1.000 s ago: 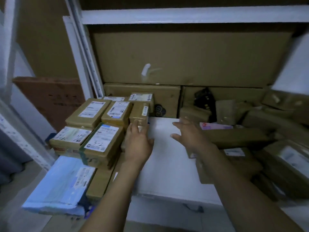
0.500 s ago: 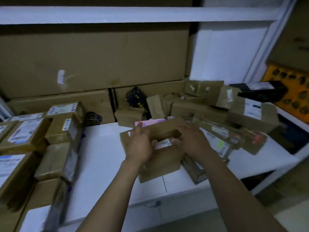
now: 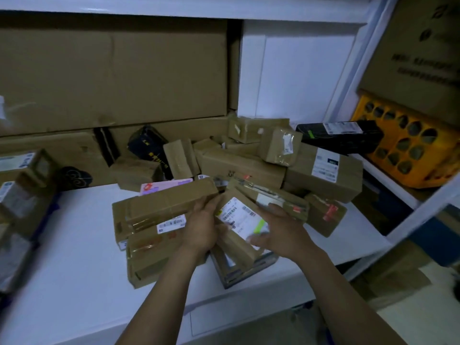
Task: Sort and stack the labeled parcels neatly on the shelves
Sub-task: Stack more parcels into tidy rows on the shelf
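A small brown parcel (image 3: 240,220) with a white label and a green stripe is tilted up between both hands over the white shelf (image 3: 82,245). My left hand (image 3: 201,226) grips its left side, fingers curled along the edge. My right hand (image 3: 280,232) holds its right side from beside and below. Just left lies a long flat brown parcel (image 3: 161,207) on top of another taped box (image 3: 154,257). A loose heap of brown parcels (image 3: 249,168) fills the shelf behind and to the right.
Stacked labelled boxes (image 3: 22,195) stand at the left edge. Big cardboard sheets (image 3: 112,75) line the back. A black parcel (image 3: 338,135) and a yellow crate (image 3: 408,143) sit at the right, beyond the white shelf post (image 3: 348,70). A grey flat box (image 3: 246,272) lies under the held parcel.
The view swung right from the neat stacks to the heap. Both hands left the stacked boxes, reached the heap, and now lift a small labelled parcel with its label facing up.
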